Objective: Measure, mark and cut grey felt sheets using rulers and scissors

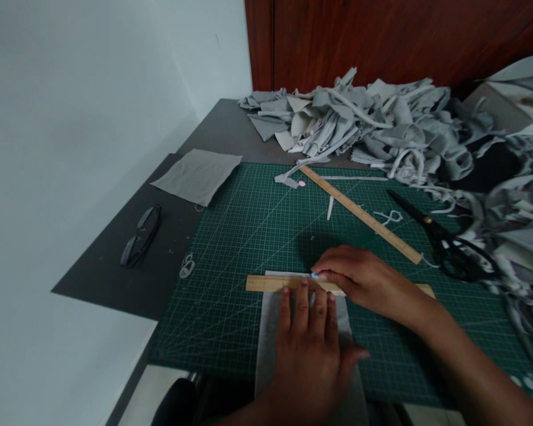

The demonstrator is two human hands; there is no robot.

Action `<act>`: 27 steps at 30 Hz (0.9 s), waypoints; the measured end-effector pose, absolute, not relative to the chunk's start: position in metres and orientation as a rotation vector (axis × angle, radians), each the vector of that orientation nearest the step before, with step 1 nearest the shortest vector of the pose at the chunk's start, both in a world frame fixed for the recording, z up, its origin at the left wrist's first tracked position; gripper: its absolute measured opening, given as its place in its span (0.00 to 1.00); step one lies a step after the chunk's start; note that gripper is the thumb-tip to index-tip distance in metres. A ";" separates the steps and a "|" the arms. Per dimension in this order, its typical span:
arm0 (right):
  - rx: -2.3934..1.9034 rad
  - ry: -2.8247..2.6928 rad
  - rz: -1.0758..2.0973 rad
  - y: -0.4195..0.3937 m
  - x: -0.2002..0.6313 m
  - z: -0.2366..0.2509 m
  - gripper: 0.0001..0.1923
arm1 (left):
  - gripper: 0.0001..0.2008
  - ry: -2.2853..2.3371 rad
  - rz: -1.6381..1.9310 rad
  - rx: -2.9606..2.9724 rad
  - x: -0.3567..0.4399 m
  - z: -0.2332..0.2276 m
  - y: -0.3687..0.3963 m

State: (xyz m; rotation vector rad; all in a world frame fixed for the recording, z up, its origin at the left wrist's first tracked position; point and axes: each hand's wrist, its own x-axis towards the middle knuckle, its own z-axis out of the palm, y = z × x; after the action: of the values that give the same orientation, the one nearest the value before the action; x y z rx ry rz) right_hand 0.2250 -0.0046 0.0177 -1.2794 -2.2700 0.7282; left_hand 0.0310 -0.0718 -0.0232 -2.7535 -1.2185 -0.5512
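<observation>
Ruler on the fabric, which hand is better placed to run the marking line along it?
Right. The right hand already holds a small blue marker tip at the ruler edge, while the left hand lies flat, pinning ruler and fabric on the mat.

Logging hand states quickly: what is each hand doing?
Left hand: open, flat on the grey fabric strip and wooden ruler.
Right hand: pinching a small pale marker.

A sewing workshop: cutting mat (231, 236), scissors (444, 239), heaped fabric scraps (382, 124).

Head-worn view, forward and down, close over cutting mat (231, 248)
</observation>
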 end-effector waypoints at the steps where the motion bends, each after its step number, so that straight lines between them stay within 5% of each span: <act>1: -1.271 -2.277 0.731 -0.005 0.225 0.018 0.10 | 0.37 -1.209 -0.539 -2.757 0.031 -0.023 -0.072; 27: -1.269 -2.459 0.723 -0.009 0.226 0.027 0.13 | 0.40 -1.221 -0.487 -2.785 0.030 -0.021 -0.071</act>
State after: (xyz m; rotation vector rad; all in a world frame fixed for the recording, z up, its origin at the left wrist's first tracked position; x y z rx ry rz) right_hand 0.2259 -0.0087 0.0269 -1.2693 -2.4594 0.7234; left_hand 0.0298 -0.0708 -0.0211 -2.7850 -1.2212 -0.4865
